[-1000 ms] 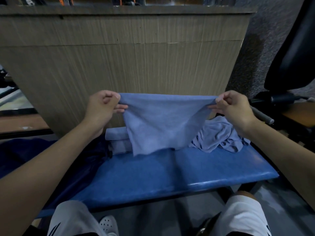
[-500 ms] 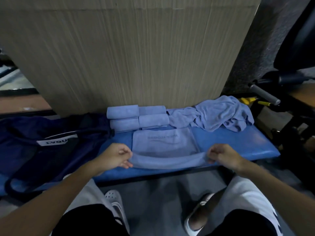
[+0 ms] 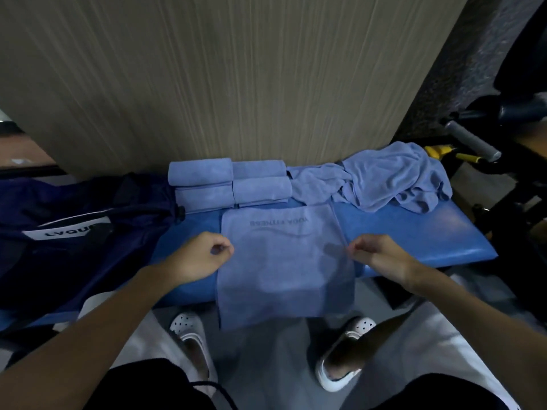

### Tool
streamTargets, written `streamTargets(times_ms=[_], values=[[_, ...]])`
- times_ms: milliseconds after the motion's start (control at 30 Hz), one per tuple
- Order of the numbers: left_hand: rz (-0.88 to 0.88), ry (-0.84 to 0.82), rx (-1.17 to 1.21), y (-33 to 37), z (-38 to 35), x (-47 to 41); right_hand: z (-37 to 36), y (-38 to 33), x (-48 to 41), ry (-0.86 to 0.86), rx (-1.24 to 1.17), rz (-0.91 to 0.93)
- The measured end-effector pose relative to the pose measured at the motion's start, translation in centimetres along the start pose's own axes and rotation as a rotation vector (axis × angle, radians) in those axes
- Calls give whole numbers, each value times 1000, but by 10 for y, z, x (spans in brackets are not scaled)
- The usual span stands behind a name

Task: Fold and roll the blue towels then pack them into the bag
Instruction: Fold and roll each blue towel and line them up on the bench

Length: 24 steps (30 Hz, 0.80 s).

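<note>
1. One wood-grain panel (image 3: 266, 84) stands upright behind the work area and closes off the far side.
2. One blue padded bench (image 3: 414, 232) runs left to right in front of the panel and carries all the towels.
3. One dark navy bag (image 3: 74, 255) lies slumped over the bench's left end. It has one white label (image 3: 68, 230) with part of a printed word showing. No towels are visible inside it.
4. One flat towel (image 3: 284, 270) is spread at the bench's centre, its printed lettering toward the far end. Its near portion hangs over the bench's front edge.
5. One crumpled towel heap (image 3: 384, 179) sits at the far right of the bench. The number of towels in it cannot be told.
6. Four rolled towels (image 3: 201, 173) lie in a two-by-two block against the panel, between the bag and the heap, just beyond the flat towel.
7. The left hand (image 3: 204, 257) has its fingers curled and pinches the flat towel's left edge.
8. The right hand (image 3: 376, 253) has its fingers curled and pinches the flat towel's right edge.
9. Two white perforated clogs (image 3: 189, 329) are on the floor below the bench. The hanging towel lies between them.
10. One grey-gripped bar (image 3: 470, 140) and one yellow-handled tool (image 3: 438, 150) lie beyond the bench's right end, well apart from the hands.
</note>
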<state>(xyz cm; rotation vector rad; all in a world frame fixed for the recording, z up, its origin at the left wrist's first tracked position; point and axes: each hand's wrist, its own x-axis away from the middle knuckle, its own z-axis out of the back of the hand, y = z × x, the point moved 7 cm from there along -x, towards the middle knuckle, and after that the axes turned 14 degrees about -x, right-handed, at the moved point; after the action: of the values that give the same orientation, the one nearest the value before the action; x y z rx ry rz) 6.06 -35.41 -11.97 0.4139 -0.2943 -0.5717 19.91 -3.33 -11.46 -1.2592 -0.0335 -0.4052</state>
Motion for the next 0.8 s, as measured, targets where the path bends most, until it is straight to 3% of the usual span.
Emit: streamTargets(times_ms=[167, 367, 500, 667, 800], values=[[-87, 35, -56, -4, -27, -31, -23, 13, -39, -30, 201, 48], [-98, 111, -400, -7, -28, -43, -23, 17, -49, 86, 464, 248], [-128, 190, -236, -4, -19, -46, -17, 11, -52, 126, 489, 338], [30, 346, -132, -18, -8, -60, -11, 4, -66, 264, 355, 384], [153, 326, -100, -29, -9, -70, -14, 6, -84, 309, 294, 295]])
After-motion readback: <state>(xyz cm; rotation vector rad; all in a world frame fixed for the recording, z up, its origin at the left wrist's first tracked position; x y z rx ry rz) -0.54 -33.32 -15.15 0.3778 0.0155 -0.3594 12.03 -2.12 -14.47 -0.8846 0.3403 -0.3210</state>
